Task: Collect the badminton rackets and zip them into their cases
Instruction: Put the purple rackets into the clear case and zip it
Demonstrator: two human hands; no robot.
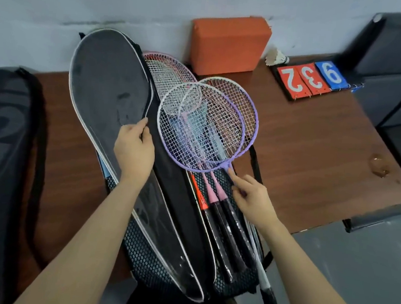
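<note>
Loading open black fabric racket case (168,185): left hand (133,150) pinches its flap edge; right hand (251,200), fingers loose, touches purple-framed rackets (203,128) lying across it. Hold flap wide, align handles inward.

Purple-and-white rackets (206,128) with pink cones, black case (116,111) piped in white, orange block (229,45), red and blue score cards (313,79), brown woodgrain table (315,146).

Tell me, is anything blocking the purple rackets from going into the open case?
Nothing visible blocks them. The left hand holds the case flap open, and the purple rackets already lie over the open case, on other rackets.
</note>
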